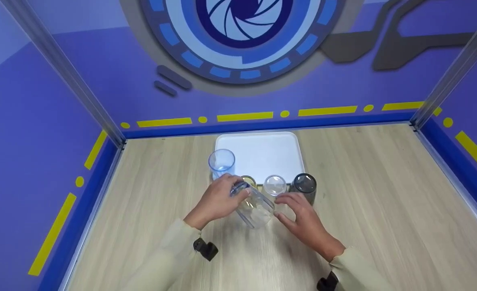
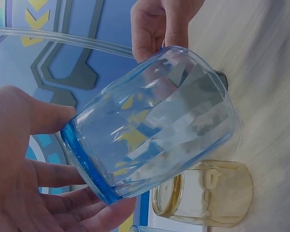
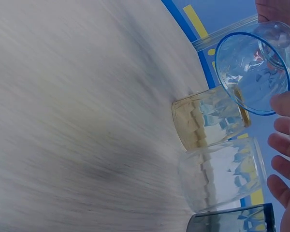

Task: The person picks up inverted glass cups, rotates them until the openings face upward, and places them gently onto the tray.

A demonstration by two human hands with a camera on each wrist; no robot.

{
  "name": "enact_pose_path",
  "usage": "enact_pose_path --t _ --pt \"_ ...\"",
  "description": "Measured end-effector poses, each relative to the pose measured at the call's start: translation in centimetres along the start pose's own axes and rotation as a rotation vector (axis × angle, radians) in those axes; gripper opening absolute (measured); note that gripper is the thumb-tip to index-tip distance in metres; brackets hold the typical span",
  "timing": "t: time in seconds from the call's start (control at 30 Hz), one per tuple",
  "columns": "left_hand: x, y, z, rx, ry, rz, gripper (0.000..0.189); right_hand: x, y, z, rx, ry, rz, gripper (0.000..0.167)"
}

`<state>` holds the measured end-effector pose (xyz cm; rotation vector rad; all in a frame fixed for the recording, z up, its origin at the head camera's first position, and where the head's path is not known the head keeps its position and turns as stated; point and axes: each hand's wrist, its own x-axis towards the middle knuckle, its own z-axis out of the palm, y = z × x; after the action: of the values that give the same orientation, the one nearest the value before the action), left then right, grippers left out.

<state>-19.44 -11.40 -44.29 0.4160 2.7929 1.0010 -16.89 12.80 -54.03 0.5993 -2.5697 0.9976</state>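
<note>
GRIP: your left hand (image 1: 221,199) holds the tilted blue cup (image 1: 256,213) by its base, right hand (image 1: 303,220) loose at rim | POS: over table (image 1: 363,182), mouth toward 5 o'clock, yellow glass (image 2: 220,195) at 12 | RISK: right thumb nudging rim could twist it free, toppling yellow glass

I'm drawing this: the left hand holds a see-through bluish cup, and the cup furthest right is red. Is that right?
Not quite: the cup furthest right is dark grey, not red, as the head view shows. The left hand does hold a see-through bluish cup.
</note>
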Motion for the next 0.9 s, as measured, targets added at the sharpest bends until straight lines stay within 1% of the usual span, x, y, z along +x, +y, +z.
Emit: enact_pose_path --t 0.23,0.53,0.7,0.9 --pt "0.26 0.17 0.22 -0.009 0.012 0.041 0.045 0.03 -0.11 -0.08 -0.005 0.008 -0.007 0.029" --pt "0.27 0.39 0.24 -0.012 -0.005 0.054 0.045 0.23 -0.22 -0.20 -0.008 0.021 -0.033 0.031" --pt "0.33 0.39 0.31 -0.025 -0.014 0.069 0.041 0.23 -0.27 -0.15 -0.014 0.020 -0.022 0.029" --pt "0.44 0.43 0.42 -0.049 -0.017 0.069 0.038 0.24 -0.25 -0.07 -0.008 0.016 -0.017 0.027"
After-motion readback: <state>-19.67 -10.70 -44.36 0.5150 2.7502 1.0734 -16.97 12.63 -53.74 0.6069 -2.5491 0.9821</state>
